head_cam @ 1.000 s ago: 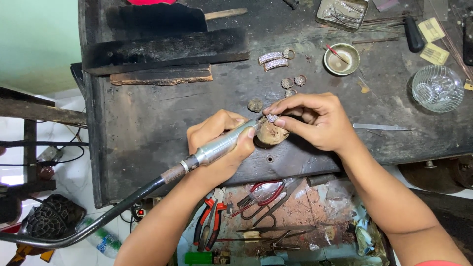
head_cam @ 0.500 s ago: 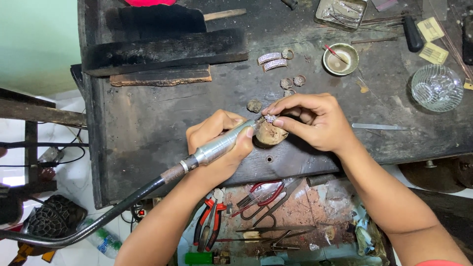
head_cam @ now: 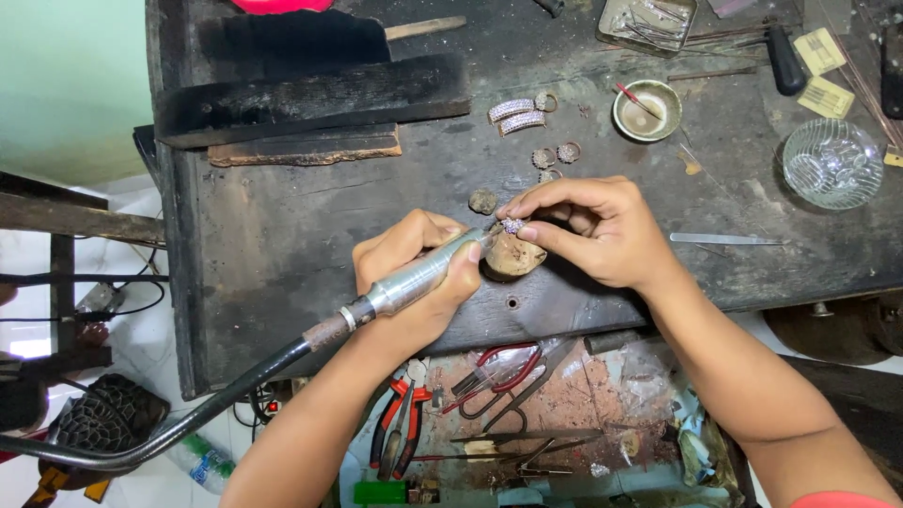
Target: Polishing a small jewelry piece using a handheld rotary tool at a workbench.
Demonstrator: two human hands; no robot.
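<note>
Nothing has moved: our left hand [head_cam: 414, 282] still grips the tool [head_cam: 419, 277], our right fingers [head_cam: 550, 199] pinch the ring [head_cam: 513, 226], so grinding goes on.

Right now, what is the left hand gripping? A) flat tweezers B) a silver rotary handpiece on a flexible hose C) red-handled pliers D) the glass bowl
B: the left hand is wrapped around the silver rotary handpiece, its tip pointing at the small jewelled piece pinched in the right hand; the red-handled pliers lie untouched in the tray below the bench.
</note>
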